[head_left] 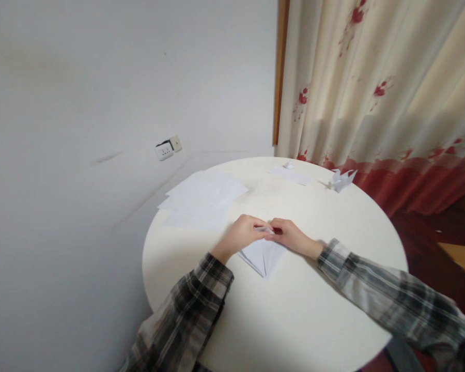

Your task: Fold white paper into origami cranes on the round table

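A folded sheet of white paper (264, 256) lies on the round white table, its pointed end toward me and a crease or slit down its middle. My left hand (243, 235) grips the upper left of the fold, thumb and fingers pinching the top edge. From the other side my right hand (290, 236) pinches the same top edge, fingertips meeting those of my left hand. A small flap shows raised between the fingers. The fingertips partly cover the far end of the paper.
Loose white sheets (205, 194) overlap at the table's back left. A folded paper crane (341, 181) stands at the back right. Near the far edge lie a flat paper piece (290, 174) and a small folded paper (289, 165). The wall borders the round table (313, 320) on the left.
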Demonstrator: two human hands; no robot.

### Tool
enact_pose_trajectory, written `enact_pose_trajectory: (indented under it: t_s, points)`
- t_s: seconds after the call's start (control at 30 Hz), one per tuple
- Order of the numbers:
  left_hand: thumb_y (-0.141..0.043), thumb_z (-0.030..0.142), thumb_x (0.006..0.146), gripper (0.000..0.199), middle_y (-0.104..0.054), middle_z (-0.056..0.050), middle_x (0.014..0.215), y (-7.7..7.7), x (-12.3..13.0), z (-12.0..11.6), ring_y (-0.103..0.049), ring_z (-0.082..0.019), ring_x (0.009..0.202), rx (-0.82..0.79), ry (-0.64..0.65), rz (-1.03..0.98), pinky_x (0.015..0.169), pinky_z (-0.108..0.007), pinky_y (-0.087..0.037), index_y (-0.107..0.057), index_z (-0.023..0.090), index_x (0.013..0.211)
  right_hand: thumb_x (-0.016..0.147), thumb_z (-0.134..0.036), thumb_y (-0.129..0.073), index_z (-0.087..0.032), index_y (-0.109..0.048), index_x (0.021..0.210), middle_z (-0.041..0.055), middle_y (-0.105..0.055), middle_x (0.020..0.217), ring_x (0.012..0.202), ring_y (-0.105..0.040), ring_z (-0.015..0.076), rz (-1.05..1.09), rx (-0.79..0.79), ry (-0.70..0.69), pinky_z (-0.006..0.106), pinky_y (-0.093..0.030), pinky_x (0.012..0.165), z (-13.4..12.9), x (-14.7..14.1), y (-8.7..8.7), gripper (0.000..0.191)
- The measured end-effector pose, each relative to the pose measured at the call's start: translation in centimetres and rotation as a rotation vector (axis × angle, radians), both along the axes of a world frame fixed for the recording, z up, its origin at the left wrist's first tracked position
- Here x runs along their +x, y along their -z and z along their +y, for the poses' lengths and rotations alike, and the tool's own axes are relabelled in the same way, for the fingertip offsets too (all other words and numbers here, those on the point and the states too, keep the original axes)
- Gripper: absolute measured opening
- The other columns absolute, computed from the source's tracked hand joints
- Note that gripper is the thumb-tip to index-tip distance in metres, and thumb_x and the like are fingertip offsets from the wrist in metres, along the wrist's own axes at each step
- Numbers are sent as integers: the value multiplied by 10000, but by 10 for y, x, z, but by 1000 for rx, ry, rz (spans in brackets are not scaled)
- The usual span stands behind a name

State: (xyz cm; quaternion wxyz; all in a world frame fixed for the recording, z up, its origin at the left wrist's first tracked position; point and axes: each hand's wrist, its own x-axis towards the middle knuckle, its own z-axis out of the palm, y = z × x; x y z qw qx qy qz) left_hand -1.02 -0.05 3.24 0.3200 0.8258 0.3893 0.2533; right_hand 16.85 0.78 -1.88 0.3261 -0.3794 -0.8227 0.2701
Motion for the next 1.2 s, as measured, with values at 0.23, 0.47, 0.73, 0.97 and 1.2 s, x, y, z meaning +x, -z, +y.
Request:
enact_pose_trajectory:
  t_s: [0.23,0.47,0.73,0.97,1.2]
  points:
    - [-601,292,732,169,-705,-21,738,-6,5,-5,-609,-153,673,98,-206,113,621,-207,-420,-726,190,783,743,-277,-639,-154,-630,772,6,-565,700,636,-488,117,16,8,-2,224,-376,602,0,0,-2,128]
    - [-605,323,722,228,-575,4,513,-5,7,-4,-460,-99,494,223,-340,187,468,-208,-266,-675,132,619,816,-392,-530,-155,-637,722,-11,-567,595,540,-453,95,-28,17,91,206,-329,530,-10,1,-11,277]
    - [-612,402,699,337,-417,48,461,0,3,2,-367,-77,469,193,-297,179,445,-216,-194,-598,115,523,840,-372,-509,-159,-646,689,-11,-567,575,526,-452,93,-45,72,80,200,-318,527,-9,3,-7,295]
    - [-649,427,658,338,-413,55,455,4,4,4,-349,-75,458,158,-337,167,437,-222,-179,-605,116,533,786,-329,-598,-155,-616,678,5,-590,648,581,-494,107,-23,78,56,210,-351,560,-7,3,-6,205]
    - [-646,365,682,270,-510,42,487,2,3,-1,-443,-93,504,96,-260,98,472,-204,-263,-631,128,553,746,-252,-648,-159,-617,689,-7,-574,631,573,-488,104,-29,104,78,213,-360,558,-7,4,-6,114]
